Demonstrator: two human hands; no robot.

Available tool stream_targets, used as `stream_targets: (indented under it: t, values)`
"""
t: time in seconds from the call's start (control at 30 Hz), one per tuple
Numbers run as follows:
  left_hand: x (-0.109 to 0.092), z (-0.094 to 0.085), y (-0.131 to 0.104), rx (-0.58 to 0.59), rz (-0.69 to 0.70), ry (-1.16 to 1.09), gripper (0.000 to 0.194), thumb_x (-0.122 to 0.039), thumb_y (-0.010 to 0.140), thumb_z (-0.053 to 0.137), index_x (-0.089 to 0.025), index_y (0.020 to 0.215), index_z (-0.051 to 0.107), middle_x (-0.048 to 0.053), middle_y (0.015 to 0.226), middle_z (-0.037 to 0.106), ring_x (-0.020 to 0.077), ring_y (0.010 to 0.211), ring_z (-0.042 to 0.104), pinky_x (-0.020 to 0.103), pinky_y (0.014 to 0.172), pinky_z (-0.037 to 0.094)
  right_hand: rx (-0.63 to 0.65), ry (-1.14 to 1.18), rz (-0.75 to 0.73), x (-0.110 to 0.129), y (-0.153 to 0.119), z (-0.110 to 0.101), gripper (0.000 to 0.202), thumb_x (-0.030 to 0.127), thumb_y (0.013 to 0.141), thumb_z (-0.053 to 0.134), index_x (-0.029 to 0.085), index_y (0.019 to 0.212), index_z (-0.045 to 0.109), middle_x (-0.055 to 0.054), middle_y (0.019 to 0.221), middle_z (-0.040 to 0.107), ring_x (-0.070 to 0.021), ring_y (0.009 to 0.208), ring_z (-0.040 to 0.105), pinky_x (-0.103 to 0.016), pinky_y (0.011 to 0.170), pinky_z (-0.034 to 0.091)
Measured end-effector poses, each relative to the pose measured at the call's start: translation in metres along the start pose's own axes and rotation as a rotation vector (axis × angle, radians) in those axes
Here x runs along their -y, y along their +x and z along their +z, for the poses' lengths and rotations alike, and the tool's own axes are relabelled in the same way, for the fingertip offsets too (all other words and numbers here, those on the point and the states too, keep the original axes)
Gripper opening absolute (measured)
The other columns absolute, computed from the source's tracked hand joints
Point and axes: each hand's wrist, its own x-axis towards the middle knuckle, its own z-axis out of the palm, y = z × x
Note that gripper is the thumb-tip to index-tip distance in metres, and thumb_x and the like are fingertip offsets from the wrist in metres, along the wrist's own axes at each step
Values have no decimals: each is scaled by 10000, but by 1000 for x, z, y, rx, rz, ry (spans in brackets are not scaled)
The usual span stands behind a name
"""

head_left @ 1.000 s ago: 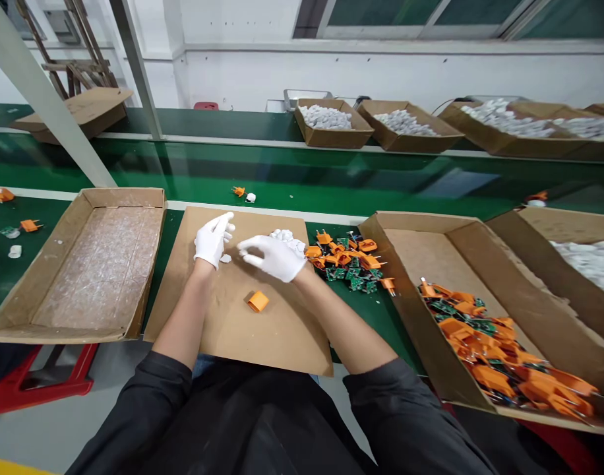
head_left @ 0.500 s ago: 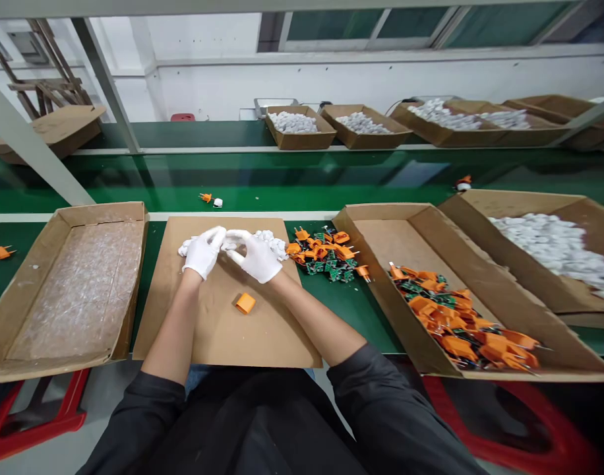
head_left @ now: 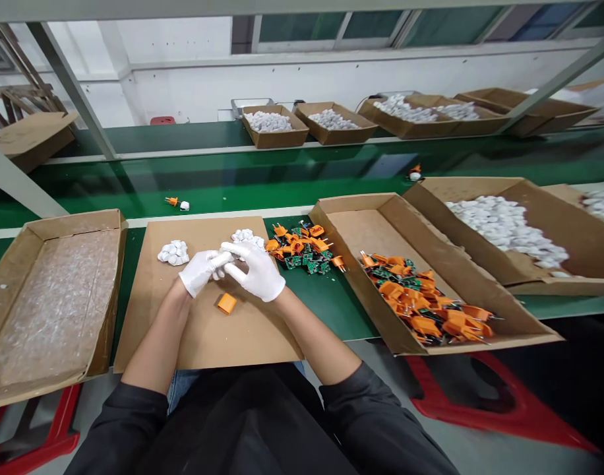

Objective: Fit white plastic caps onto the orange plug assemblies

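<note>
My left hand (head_left: 200, 272) and my right hand (head_left: 256, 270), both in white gloves, meet above a flat cardboard sheet (head_left: 252, 340). Their fingertips are pressed together around something small, perhaps white, which the fingers hide. To the left of them lies a small heap of white plastic pieces (head_left: 173, 252). Another heap of white pieces (head_left: 247, 236) sits just behind my right hand, partly covered by it. A single orange plastic shell (head_left: 227, 303) rests on the sheet, on the near side of my hands.
Right of the sheet lie orange plugs with green circuit boards (head_left: 304, 247). A cardboard box (head_left: 351, 227) holds more plugs; another box (head_left: 484, 188) holds white pieces. On the left stands a plastic-lined box (head_left: 55, 303). Several boxes line the back shelf (head_left: 173, 137).
Both hands have drawn toward me from the white heaps and come closer together, uncovering the left heap. The view has swung to the right. The orange shell stays on the sheet.
</note>
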Motion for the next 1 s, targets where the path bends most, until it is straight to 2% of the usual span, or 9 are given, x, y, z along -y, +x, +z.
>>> stream_targets:
  t: [0.2, 0.3, 0.43, 0.53, 0.6, 0.67, 0.8, 0.93, 1.0]
  values:
    - [10, 4, 4, 43, -45, -35, 423, -549, 663, 688, -150, 567, 588, -12, 541, 526, 85, 520, 409, 236, 513, 301, 51, 141, 83, 0, -8, 4, 443, 349, 855, 623, 206, 1274, 598, -93, 1189, 699, -256, 1078, 646, -435, 938, 509]
    - [11, 6, 3, 37, -33, -19, 476, -590, 647, 693, -158, 513, 546, -10, 504, 505, 82, 491, 382, 241, 499, 293, 87, 151, 100, 5, -9, 4, 304, 318, 900, 572, 205, 1171, 653, -75, 1108, 729, -220, 983, 672, -362, 858, 527]
    - [7, 9, 1, 46, -47, 78, 570, -678, 753, 538, -167, 499, 547, 15, 503, 534, 90, 464, 397, 258, 496, 309, 173, -33, 120, 7, -14, -12, 214, 311, 943, 510, 235, 955, 709, -30, 909, 756, -178, 819, 680, -281, 738, 502]
    - [8, 9, 2, -14, -40, 131, 603, -685, 794, 467, -161, 517, 578, 33, 565, 589, 93, 486, 431, 261, 516, 327, 43, -145, 263, -9, -29, -35, 283, 363, 965, 462, 250, 991, 720, -34, 887, 758, -178, 780, 687, -276, 735, 506]
    - [11, 8, 5, -70, -30, 144, 597, -673, 807, 450, -161, 533, 591, 28, 563, 587, 98, 499, 444, 262, 535, 335, -148, -162, 373, -28, -42, -54, 332, 364, 964, 448, 234, 1169, 675, -63, 1016, 747, -201, 874, 692, -306, 809, 525]
    - [15, 7, 8, -118, -24, 153, 583, -666, 809, 447, -160, 574, 617, 24, 578, 600, 100, 509, 451, 263, 552, 347, -197, -207, 410, -46, -54, -72, 392, 343, 956, 438, 232, 1290, 610, -81, 1039, 724, -218, 893, 680, -346, 836, 533]
    - [14, 9, 9, -130, -27, 155, 531, -637, 803, 488, -150, 778, 698, 43, 744, 693, 103, 549, 481, 264, 579, 380, -19, -368, 359, -64, -68, -88, 445, 294, 887, 525, 207, 1318, 596, -125, 1079, 673, -271, 1023, 630, -408, 894, 521]
    - [10, 13, 6, -103, -59, 129, 539, -606, 808, 503, -161, 1029, 711, 39, 804, 705, 102, 562, 471, 259, 569, 367, 208, -587, 304, -66, -70, -81, 540, 182, 839, 532, 176, 1379, 539, -160, 1085, 654, -299, 974, 618, -409, 817, 512]
    - [11, 13, 6, -97, -59, 127, 560, -599, 813, 501, -168, 1114, 694, 37, 813, 701, 105, 575, 474, 257, 569, 366, 256, -652, 292, -70, -68, -78, 545, 150, 842, 504, 182, 1385, 533, -158, 1063, 663, -294, 928, 619, -392, 773, 498]
